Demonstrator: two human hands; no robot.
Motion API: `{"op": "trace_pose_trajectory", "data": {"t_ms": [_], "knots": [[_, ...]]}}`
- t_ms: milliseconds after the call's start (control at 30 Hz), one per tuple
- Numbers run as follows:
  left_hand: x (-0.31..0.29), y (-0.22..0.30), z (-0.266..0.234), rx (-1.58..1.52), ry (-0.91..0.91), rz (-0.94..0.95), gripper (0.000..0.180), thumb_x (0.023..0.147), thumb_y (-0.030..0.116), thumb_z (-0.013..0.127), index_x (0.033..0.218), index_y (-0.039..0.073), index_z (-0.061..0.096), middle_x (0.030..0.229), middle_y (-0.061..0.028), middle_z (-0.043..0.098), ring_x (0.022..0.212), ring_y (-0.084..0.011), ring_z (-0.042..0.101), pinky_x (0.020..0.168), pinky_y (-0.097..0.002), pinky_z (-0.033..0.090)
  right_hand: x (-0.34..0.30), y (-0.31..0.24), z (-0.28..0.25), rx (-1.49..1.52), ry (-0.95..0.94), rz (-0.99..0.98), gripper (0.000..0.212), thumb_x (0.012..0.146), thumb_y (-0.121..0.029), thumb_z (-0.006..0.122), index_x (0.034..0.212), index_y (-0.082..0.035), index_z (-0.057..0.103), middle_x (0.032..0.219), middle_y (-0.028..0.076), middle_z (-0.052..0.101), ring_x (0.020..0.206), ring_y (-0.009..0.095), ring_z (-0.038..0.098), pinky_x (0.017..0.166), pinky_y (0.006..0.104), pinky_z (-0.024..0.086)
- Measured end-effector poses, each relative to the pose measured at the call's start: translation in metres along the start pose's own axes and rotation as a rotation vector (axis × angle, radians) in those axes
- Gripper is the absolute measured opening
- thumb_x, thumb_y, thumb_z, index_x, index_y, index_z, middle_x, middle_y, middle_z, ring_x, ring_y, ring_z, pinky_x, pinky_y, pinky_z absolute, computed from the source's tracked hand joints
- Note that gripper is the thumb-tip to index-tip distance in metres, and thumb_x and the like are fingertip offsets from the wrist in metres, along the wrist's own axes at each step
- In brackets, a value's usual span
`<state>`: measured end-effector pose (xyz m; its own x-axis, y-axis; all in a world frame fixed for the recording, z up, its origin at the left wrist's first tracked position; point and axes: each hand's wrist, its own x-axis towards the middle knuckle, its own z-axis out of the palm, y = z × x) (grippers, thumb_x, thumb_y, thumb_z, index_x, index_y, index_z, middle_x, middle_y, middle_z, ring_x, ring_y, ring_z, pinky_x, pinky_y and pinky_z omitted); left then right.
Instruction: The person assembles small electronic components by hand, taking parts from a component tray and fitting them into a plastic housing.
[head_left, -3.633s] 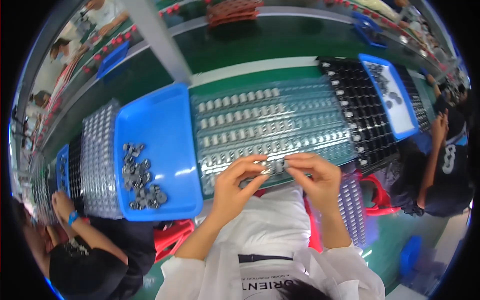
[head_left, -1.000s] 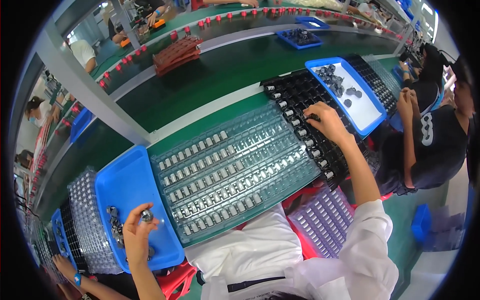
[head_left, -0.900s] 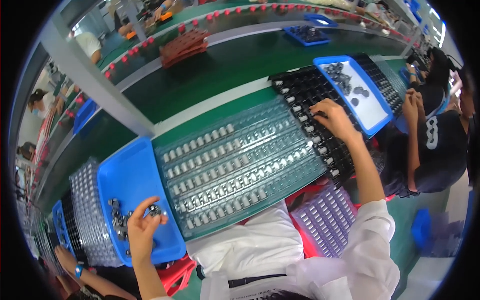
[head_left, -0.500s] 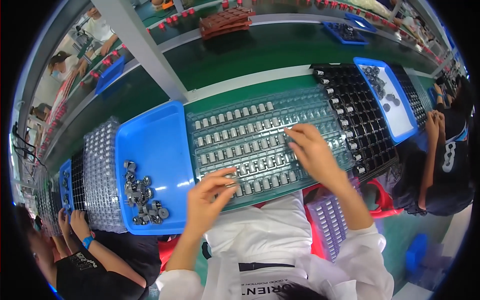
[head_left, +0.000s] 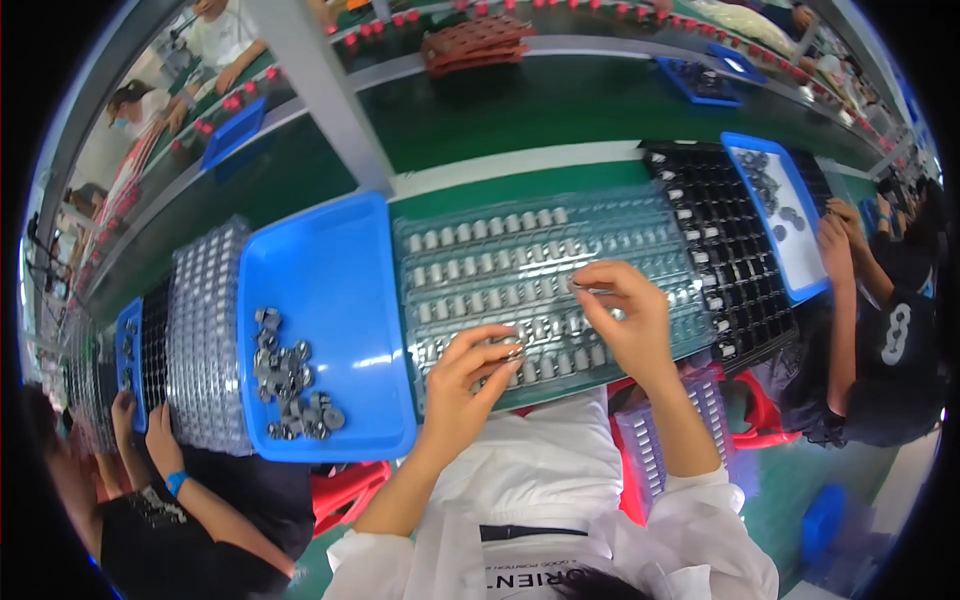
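Green bench: clear tray [head_left: 560, 262] of small parts, both hands pinching one; blue bin [head_left: 330, 300] part-filled

A clear plastic blister tray [head_left: 540, 275], a wide rectangle of packaging with rows of small pockets, lies at the middle of the counter [head_left: 560, 110] along its near edge. A black compartment tray [head_left: 725, 250] touches its right side. A stack of clear blister trays [head_left: 205, 335] stands toward the counter's left end. No labels, signs or screens show clearly.
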<state>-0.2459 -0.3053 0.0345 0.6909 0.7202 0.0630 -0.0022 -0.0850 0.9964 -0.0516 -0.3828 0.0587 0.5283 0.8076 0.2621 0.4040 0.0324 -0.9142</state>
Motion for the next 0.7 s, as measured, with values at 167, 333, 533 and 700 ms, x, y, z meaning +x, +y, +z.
{"op": "trace_pose_trajectory", "data": {"t_ms": [167,333,533,700], "knots": [[0.002,0.009,0.004,0.019,-0.035,0.082,0.039,0.081,-0.008,0.065,0.119,0.000,0.059,0.120,-0.0121,0.059,0.106,-0.0175,0.060,0.088,-0.0292,0.051,-0.025,-0.024,-0.004,0.176,-0.121,0.022,0.027,0.077,0.011,0.064,0.103,0.002,0.066,0.104,0.012,0.061,0.096,0.019,0.063,0.080,0.0282,0.056],[-0.004,0.015,0.006,0.013,-0.058,0.072,0.059,0.082,-0.006,0.067,0.135,0.002,0.043,0.121,-0.0135,0.060,0.109,-0.0181,0.060,0.089,-0.0292,0.051,-0.041,-0.020,-0.005,0.171,-0.125,-0.042,0.027,0.075,0.014,0.065,0.099,0.002,0.068,0.103,0.013,0.065,0.096,0.019,0.064,0.082,0.0271,0.055],[-0.009,0.020,0.009,0.102,-0.057,0.153,0.060,0.081,-0.003,0.069,0.135,0.005,0.044,0.118,-0.0124,0.063,0.105,-0.0182,0.062,0.088,-0.0304,0.053,-0.048,-0.029,-0.003,-0.057,-0.090,-0.222,0.026,0.070,0.013,0.068,0.093,0.000,0.070,0.094,0.012,0.069,0.090,0.022,0.066,0.076,0.0297,0.053],[-0.011,0.024,0.010,0.124,-0.071,0.149,0.062,0.081,-0.002,0.069,0.136,0.005,0.043,0.118,-0.0101,0.064,0.102,-0.0171,0.064,0.088,-0.0302,0.053,-0.048,-0.026,0.001,-0.116,-0.099,-0.380,0.026,0.067,0.012,0.070,0.090,0.000,0.070,0.091,0.012,0.070,0.086,0.025,0.066,0.074,0.0307,0.052]]}}
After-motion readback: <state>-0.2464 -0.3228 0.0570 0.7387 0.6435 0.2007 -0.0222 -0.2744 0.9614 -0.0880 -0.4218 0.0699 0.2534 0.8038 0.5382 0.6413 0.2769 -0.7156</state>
